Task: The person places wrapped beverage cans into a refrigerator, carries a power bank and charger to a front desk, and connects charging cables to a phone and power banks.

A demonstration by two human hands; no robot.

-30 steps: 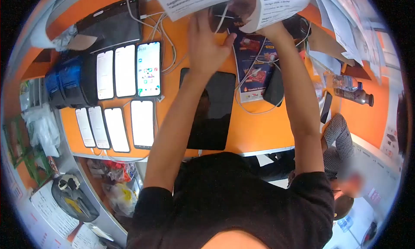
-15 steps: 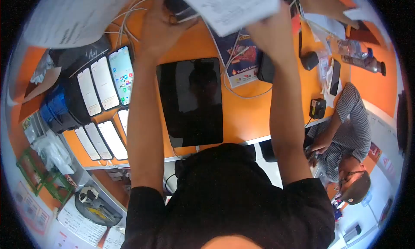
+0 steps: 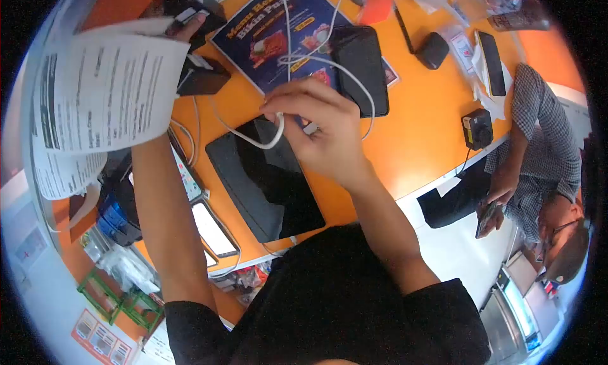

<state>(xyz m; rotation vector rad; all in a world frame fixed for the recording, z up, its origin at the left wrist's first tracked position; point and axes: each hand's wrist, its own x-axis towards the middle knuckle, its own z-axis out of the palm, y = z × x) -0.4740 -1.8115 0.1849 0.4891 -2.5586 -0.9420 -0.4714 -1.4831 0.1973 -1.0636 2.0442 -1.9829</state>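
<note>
My right hand (image 3: pixel 326 130) is closed in a pinch on a white cable (image 3: pixel 269 143), whose loop hangs over the upper end of a dark-screened tablet (image 3: pixel 272 187). Printed paper sheets (image 3: pixel 107 99) cover most of my left hand (image 3: pixel 191 26). A finger of it shows beside a black box (image 3: pixel 209 19) with a pale label, and I cannot tell what it grips. Below that lies another black box-like item (image 3: pixel 202 78). Behind my right hand, a dark phone-like device (image 3: pixel 359 64) rests on a blue printed menu sheet (image 3: pixel 253 32), crossed by white cable.
Phones with lit screens (image 3: pixel 215 232) lie left of the tablet, partly behind my left arm. To the right on the orange table (image 3: pixel 411 137) are a small black case (image 3: pixel 433 50), a phone (image 3: pixel 491 62) and a black cube-like device (image 3: pixel 477 128). A seated person (image 3: pixel 538 124) holds a phone.
My view has turned. The right hand moved from beside a paper sheet to the white cable above the tablet. My left hand is now farther left, behind papers.
</note>
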